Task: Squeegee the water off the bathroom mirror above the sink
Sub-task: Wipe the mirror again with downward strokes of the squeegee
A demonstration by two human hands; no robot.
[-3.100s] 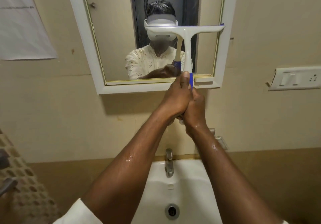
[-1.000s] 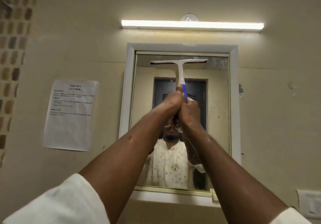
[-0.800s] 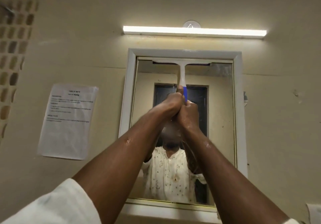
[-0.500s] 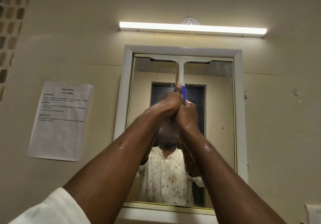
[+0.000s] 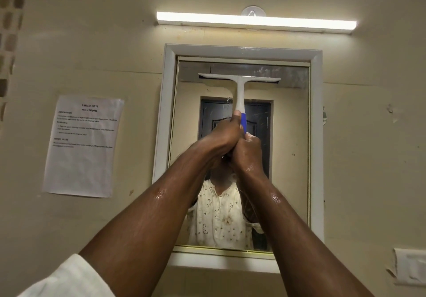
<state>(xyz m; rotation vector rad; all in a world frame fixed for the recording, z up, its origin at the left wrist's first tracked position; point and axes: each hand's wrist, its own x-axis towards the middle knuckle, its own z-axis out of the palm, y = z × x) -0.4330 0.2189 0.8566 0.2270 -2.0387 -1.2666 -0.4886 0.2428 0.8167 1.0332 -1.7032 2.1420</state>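
A white squeegee (image 5: 239, 81) with a blue grip is pressed against the mirror (image 5: 288, 158), its blade lying level a little below the mirror's top edge. Both hands hold its handle, one clasped against the other: my left hand (image 5: 221, 138) on the left with the thumb up along the handle, my right hand (image 5: 250, 151) on the right, slightly lower. The glass above the blade and to its right looks streaked and wet. My wrists and forearms carry water drops. The mirror has a white frame (image 5: 162, 135). The sink is out of view.
A lit tube light (image 5: 255, 22) runs along the wall above the mirror. A printed paper sheet (image 5: 83, 146) is stuck to the wall on the left. A white switch plate (image 5: 410, 266) sits at the lower right. Mosaic tiles (image 5: 11, 31) line the far left.
The squeegee went from near the mirror's bottom to its top edge. Over the last half second the blade has come down a little from the top edge.
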